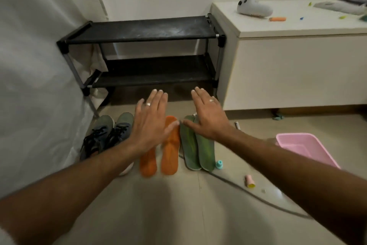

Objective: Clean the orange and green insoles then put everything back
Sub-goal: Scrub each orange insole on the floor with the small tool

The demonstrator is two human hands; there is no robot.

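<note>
Hovering flat and empty, left hand [151,123] and right hand [208,117] over beige floor [178,205] by black rack [143,30]

Shoes [111,135] crowd insoles' [178,145] left; pink basin [305,148] well right.

The two orange foam-like insoles [168,149] look matt with a fine ribbed grain, while the two green insoles [196,145] beside them carry a smoother face with a faint sheen and pale edges. The grey-blue shoes [107,135] are soft woven cloth with black cord laces, and the low black shoe rack [143,30] has dull, dusty fabric-looking shelves on grey metal tubes with black plastic corner joints. The pink rectangular basin [305,149] is smooth, slightly glossy plastic, the white cabinet [297,70] is a flat matt board, and the beige floor [178,205] is smooth with a low shine.
</note>
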